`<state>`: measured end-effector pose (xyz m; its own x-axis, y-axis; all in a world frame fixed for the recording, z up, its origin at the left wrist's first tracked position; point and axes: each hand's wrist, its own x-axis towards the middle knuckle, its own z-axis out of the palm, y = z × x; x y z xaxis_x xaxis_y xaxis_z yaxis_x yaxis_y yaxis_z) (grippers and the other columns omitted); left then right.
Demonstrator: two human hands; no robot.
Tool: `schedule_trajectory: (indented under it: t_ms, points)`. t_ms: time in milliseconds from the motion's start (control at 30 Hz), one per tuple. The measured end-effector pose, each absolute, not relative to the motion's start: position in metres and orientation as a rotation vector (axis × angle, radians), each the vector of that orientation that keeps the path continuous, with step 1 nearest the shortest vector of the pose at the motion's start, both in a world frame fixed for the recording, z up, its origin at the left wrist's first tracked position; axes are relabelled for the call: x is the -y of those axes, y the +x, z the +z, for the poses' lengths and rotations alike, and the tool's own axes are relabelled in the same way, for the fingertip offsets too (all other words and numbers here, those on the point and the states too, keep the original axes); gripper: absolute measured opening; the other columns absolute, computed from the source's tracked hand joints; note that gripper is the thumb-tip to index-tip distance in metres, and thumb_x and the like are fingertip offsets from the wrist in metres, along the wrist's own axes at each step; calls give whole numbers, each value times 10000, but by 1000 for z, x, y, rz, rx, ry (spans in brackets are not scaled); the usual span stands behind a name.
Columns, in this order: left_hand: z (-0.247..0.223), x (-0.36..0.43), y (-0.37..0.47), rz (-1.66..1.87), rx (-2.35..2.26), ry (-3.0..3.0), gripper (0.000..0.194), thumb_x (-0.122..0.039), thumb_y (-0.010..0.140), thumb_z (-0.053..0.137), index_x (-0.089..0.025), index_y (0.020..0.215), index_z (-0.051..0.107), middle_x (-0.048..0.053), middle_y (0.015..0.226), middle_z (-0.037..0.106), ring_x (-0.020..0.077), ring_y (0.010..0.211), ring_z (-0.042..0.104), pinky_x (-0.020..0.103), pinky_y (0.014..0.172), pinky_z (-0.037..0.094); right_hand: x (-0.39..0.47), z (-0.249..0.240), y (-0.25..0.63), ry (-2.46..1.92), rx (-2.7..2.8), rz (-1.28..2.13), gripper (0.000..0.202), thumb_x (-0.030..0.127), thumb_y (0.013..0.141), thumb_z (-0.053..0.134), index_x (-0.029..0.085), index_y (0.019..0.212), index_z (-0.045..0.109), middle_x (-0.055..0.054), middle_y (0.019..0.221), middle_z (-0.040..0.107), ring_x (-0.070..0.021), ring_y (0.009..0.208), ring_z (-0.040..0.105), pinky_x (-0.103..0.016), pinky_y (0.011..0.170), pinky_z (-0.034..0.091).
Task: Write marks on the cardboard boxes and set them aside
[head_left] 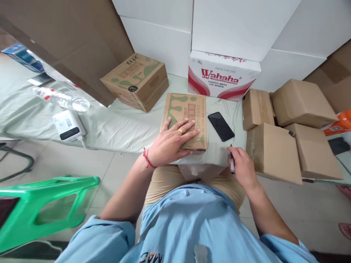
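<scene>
Carton (178, 106): brown, green blotches
Left hand (170, 143): spread flat on top
Right hand (242, 164): gripping marker (232, 166)
Phone (221, 126): beside carton

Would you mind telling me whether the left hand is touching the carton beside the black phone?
Touching: the head view shows the left hand resting on top of the carton, its fingers spread across the printed face.

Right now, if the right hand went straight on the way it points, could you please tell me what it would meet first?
Most likely the black phone, lying ahead of the right hand; depth is unclear, so the hand might pass above it.
</scene>
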<state>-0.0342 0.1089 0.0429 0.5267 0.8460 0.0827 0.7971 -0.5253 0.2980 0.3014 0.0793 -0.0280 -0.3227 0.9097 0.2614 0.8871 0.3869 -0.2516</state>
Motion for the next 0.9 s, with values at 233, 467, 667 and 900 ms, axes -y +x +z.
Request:
schedule_trajectory:
  t_ms: [233,467,667,900]
  points:
    - [38,-82,-77,887,-1400,2331,560,-467,1053,679,-277,1574,598,169,1762,441,370,1683,354,635,1345,352,-113,-23,297,-2216,2540,246,423,-12,955,515,83,1295,748,-232,1168,718,-340,1086,739,-402,894,552]
    - [-48,-51,-113,1071,-1504,1392,1066,-751,868,797,-230,1686,355,276,1725,435,410,1575,526,606,1218,528,-114,-19,305,-2182,2425,323,534,152,1017,565,122,1548,611,-227,1187,763,-347,1035,764,-447,871,586]
    - [-55,-62,-78,1087,-1377,1340,926,-730,854,811,-181,1542,522,219,1591,609,341,1479,624,468,1215,548,-113,-45,256,-1220,2240,854,667,513,1012,674,200,1587,548,-203,1569,637,-331,1424,638,-534,1138,579]
    - [-4,-67,-61,1287,-1876,1618,538,-732,1030,569,-211,1016,700,70,934,710,244,887,701,391,833,615,-101,11,222,-1053,2025,466,403,428,1112,566,192,1432,630,-171,1298,731,-285,1184,686,-479,1050,584]
